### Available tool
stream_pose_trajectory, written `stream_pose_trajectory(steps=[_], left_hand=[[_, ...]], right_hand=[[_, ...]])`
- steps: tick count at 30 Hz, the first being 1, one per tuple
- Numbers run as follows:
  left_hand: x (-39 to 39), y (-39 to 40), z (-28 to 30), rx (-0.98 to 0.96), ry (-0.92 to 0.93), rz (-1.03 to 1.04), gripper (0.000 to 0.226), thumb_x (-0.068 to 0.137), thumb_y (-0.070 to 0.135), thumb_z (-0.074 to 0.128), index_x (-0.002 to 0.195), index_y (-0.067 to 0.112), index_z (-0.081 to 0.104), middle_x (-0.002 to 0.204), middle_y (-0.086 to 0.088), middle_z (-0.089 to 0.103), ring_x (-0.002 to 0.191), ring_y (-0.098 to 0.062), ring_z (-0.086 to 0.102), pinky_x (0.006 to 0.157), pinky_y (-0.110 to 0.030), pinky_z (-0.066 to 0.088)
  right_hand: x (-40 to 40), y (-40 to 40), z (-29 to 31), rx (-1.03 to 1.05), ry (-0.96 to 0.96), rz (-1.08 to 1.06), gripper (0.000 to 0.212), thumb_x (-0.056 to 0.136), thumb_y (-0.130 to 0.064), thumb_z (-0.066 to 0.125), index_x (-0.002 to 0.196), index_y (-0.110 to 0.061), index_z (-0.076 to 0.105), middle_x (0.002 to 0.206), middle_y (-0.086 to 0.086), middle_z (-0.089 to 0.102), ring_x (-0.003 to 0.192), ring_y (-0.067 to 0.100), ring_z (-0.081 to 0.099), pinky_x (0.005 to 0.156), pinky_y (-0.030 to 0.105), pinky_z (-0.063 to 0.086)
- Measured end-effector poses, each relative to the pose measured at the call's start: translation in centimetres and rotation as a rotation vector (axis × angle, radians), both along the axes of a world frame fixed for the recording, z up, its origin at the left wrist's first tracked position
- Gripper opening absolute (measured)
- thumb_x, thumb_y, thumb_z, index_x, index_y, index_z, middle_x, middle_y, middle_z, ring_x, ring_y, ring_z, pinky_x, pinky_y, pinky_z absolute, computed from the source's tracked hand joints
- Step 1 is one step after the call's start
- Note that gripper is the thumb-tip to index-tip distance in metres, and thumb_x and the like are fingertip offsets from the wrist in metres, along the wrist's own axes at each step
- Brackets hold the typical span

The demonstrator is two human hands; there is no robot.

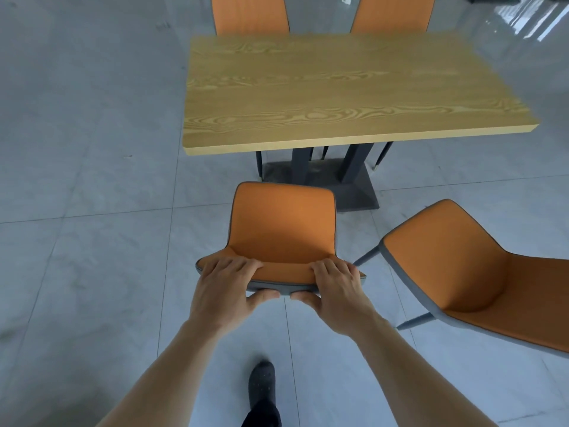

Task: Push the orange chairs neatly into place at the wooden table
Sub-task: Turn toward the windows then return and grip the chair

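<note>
An orange chair with grey piping stands a short way back from the near edge of the wooden table, its seat facing the table. My left hand and my right hand both grip the top of its backrest, fingers over the front, thumbs behind. A second orange chair stands to the right, turned at an angle and away from the table. Two more orange chairs sit tucked in at the far side.
The table rests on a dark pedestal base. Pale tiled floor spreads wide to the left. My foot in a dark shoe is on the floor below the chair. Thin chair legs show beside the base.
</note>
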State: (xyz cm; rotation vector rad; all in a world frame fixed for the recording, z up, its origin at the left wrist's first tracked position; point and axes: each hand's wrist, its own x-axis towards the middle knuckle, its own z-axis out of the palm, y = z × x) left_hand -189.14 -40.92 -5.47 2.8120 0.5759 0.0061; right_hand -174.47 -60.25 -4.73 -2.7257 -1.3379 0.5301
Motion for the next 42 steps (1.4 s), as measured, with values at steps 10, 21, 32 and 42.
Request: stream_pose_trajectory(steps=[10,21,32,42], left_hand=[[8.3,4.5,-0.5,0.023,-0.016,0.005,0.070,0.082,0.088,0.031,0.117,0.035,0.060,0.107,0.015,0.064,0.107,-0.017,0.056,0.096,-0.037,0.041],[9.8,8.0,-0.3,0.007,-0.005,-0.038,0.071,0.080,0.088,0.034,0.115,0.034,0.061,0.107,0.017,0.063,0.110,-0.017,0.055,0.096,-0.037,0.042],[9.2,7.0,1.5,0.001,0.122,-0.017,0.093,0.079,0.094,0.023,0.145,0.032,0.044,0.146,0.010,0.051,0.138,-0.017,0.042,0.120,-0.041,0.023],[14.9,-5.1,7.1,0.030,0.075,-0.184,0.092,0.084,0.090,0.023,0.155,0.032,0.028,0.158,0.008,0.035,0.147,-0.016,0.026,0.123,-0.040,0.011]], right_hand=[[8.3,4.8,-0.7,0.013,-0.013,-0.031,0.091,0.083,-0.088,0.018,0.129,-0.017,0.053,0.123,0.001,0.061,0.117,0.028,0.051,0.106,0.045,0.034],[9.1,7.4,-0.7,0.041,0.001,-0.056,0.090,0.083,-0.089,0.018,0.118,-0.016,0.058,0.111,0.000,0.064,0.110,0.029,0.057,0.104,0.047,0.037],[8.1,6.2,2.1,-0.006,0.047,-0.067,0.097,0.088,-0.084,0.034,0.156,-0.015,0.030,0.157,0.002,0.040,0.146,0.026,0.033,0.120,0.041,0.024],[10.9,-8.9,6.8,0.017,0.028,-0.268,0.104,0.085,-0.089,0.024,0.162,-0.020,0.011,0.171,0.003,0.005,0.157,0.023,0.000,0.125,0.039,0.004]])
